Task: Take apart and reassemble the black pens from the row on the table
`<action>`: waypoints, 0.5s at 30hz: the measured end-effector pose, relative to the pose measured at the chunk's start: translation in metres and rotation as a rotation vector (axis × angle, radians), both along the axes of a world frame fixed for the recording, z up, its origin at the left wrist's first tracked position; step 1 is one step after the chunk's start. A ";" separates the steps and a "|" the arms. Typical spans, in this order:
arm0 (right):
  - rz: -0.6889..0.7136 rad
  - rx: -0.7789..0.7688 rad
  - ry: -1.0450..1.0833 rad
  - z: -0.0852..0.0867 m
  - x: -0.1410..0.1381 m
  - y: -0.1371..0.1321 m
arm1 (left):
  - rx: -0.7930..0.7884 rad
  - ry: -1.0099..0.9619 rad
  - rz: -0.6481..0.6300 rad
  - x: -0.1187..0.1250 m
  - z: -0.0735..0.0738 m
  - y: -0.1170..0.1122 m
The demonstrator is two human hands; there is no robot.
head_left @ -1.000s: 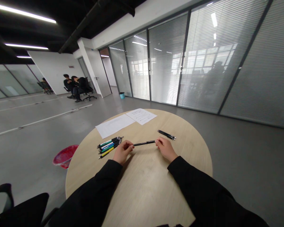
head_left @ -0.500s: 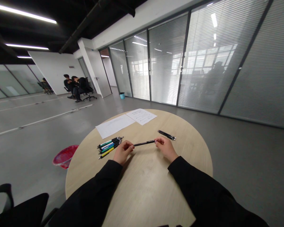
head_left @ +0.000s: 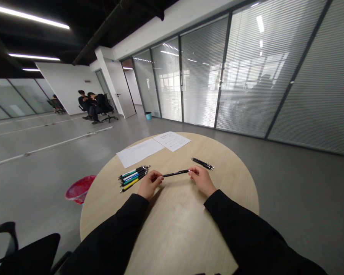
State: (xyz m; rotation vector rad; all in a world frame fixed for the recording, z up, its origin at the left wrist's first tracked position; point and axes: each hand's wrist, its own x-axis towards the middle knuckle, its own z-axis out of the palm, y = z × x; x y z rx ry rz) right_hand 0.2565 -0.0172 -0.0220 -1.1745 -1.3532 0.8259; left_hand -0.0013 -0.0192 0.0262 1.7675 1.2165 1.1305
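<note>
A black retractable pen (head_left: 176, 173) lies level above the round wooden table (head_left: 174, 217), spanning the gap between my hands. My left hand (head_left: 150, 184) pinches its left end, and my right hand (head_left: 202, 181) pinches its right end. Just left of my left hand lies a bundle of several pens (head_left: 133, 177) with green, white, blue and yellow barrels. Beyond my right hand, a pair of black pens (head_left: 202, 163) lie side by side. Two sheets of paper (head_left: 139, 152) (head_left: 172, 141) lie at the far side of the table.
A red basin (head_left: 80, 189) stands on the floor past the table's left edge, and black chair backs (head_left: 31, 254) sit at lower left. Far off, two seated people (head_left: 93, 107) are in office chairs. Glass partitions with blinds (head_left: 246, 72) run along the right.
The whole view has shifted very slightly. My hands and the black pen between them keep the same grip and position.
</note>
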 end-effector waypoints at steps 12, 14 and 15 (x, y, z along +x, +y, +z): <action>0.004 0.011 -0.039 0.006 0.000 -0.005 | 0.004 -0.011 0.007 -0.003 -0.007 0.005; 0.004 0.009 -0.038 0.006 0.001 -0.005 | 0.004 -0.019 0.000 -0.003 -0.008 0.005; 0.005 0.007 -0.037 0.005 0.001 -0.005 | 0.003 -0.021 -0.006 -0.002 -0.007 0.005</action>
